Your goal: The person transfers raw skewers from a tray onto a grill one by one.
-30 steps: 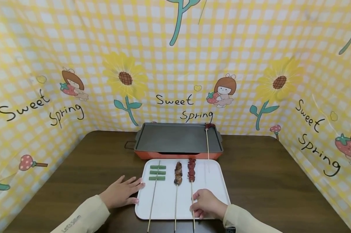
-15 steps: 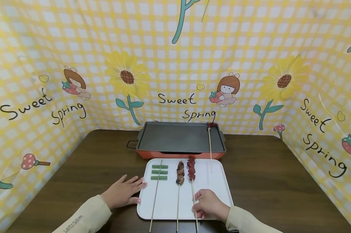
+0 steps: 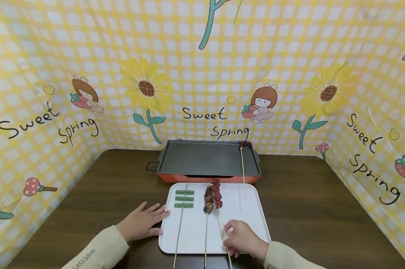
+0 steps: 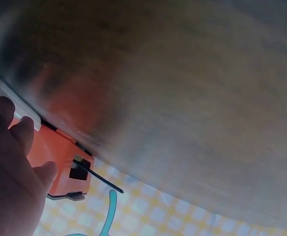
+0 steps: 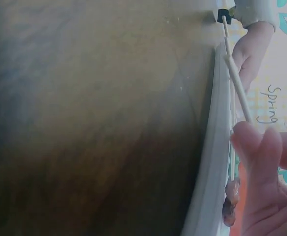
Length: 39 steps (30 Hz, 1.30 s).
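My right hand [image 3: 244, 239] pinches the wooden stick of a red meat skewer [image 3: 217, 196] between thumb and fingers. The skewer slants left over the white tray [image 3: 192, 237], its meat close beside a browned meat skewer [image 3: 208, 201]. In the right wrist view the pinched stick [image 5: 239, 91] rises above the tray rim. My left hand [image 3: 140, 221] lies with fingers spread at the tray's left edge, fingertips on the rim. On the tray's left side lies a skewer of green vegetable pieces [image 3: 184, 198], its stick running past the front edge.
Behind the tray stands an orange griddle [image 3: 202, 158] with a dark plate and a wire handle [image 3: 151, 166] at its left. Another dark red skewer [image 3: 243, 168] lies at its right end, stick jutting out over the tray. A checked cloth [image 3: 202, 89] surrounds the wooden table [image 3: 306, 209].
The red meat skewer's meat end has swung left toward the browned one and slightly up. My right hand has kept its grip on the stick; my left hand stays at the tray's edge.
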Each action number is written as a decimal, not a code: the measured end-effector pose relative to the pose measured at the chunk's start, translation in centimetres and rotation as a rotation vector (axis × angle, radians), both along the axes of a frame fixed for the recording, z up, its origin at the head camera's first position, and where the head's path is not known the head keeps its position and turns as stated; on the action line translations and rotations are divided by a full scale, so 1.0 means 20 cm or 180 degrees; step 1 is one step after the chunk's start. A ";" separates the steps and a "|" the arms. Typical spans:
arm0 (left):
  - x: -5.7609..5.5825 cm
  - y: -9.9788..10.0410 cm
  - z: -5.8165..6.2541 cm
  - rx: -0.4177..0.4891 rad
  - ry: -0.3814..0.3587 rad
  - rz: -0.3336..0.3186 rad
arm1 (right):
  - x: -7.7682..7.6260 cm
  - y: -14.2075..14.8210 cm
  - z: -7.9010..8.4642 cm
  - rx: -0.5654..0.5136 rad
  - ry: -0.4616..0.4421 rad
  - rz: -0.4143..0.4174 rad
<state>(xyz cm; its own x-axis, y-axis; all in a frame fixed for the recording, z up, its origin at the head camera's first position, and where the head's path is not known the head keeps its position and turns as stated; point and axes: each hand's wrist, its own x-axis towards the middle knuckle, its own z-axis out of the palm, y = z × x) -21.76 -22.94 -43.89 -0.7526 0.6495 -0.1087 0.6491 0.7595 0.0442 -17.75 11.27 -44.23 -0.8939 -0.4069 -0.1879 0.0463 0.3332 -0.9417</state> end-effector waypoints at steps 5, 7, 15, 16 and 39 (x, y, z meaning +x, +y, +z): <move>0.00 0.02 0.01 0.0011 0.0039 -0.0030 | 0.01 0.00 0.02 0.0067 0.0062 0.0067; 0.00 0.02 0.01 -0.0012 0.0058 -0.0042 | 0.01 0.00 0.03 0.0059 0.0091 0.0079; 0.00 0.03 0.02 -0.0080 0.0040 -0.0037 | -0.03 0.01 0.06 -0.0008 0.0248 0.0028; 0.01 0.03 0.02 -0.0083 0.0041 -0.0029 | -0.04 0.01 0.07 -0.0007 0.0259 0.0000; 0.01 0.02 0.03 -0.0133 -0.0098 0.0077 | -0.38 0.01 0.38 0.0366 0.0440 -0.0823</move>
